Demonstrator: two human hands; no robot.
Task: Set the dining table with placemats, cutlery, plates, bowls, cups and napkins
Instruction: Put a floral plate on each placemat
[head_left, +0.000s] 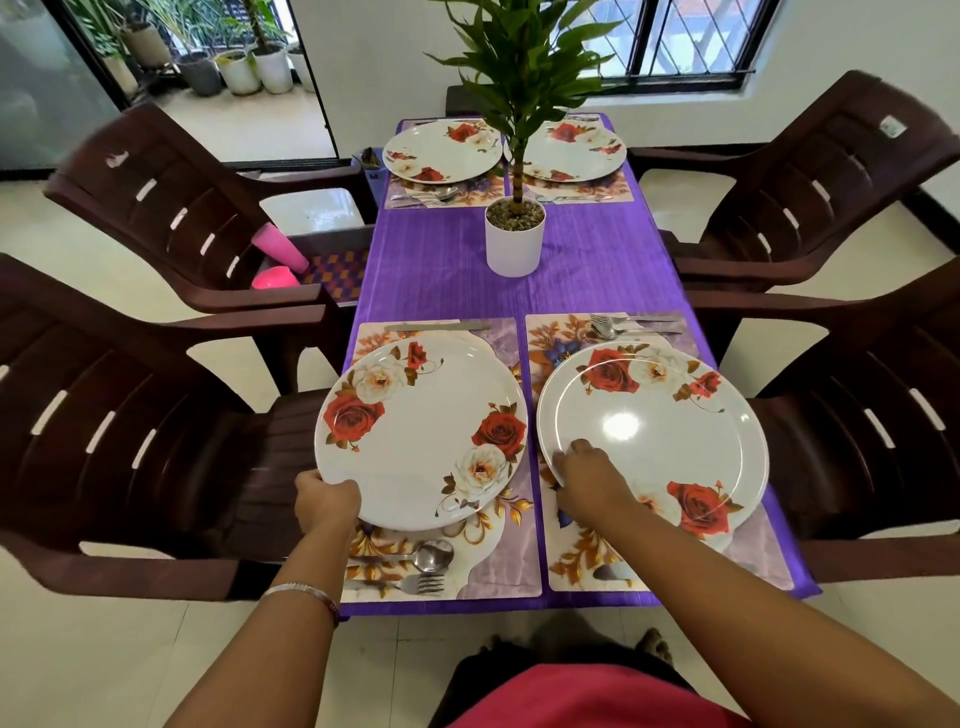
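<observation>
Two white rose-patterned plates lie on the near placemats of the purple-clothed table (447, 270). My left hand (326, 501) grips the near rim of the left plate (421, 431), which covers the left placemat (498, 561). My right hand (587, 475) holds the near-left rim of the right plate (654, 431) on the right placemat (769, 551). A spoon (431, 555) and fork (410, 584) lie by the left plate's near side, a knife (436, 327) at its far side. More cutlery (623, 323) lies beyond the right plate.
Two more plates (441, 150) (571, 150) sit on placemats at the far end. A potted plant (515, 236) stands mid-table. Brown plastic chairs (130, 415) (857, 405) flank both sides. Pink cups (278, 260) rest on the far left chair's seat.
</observation>
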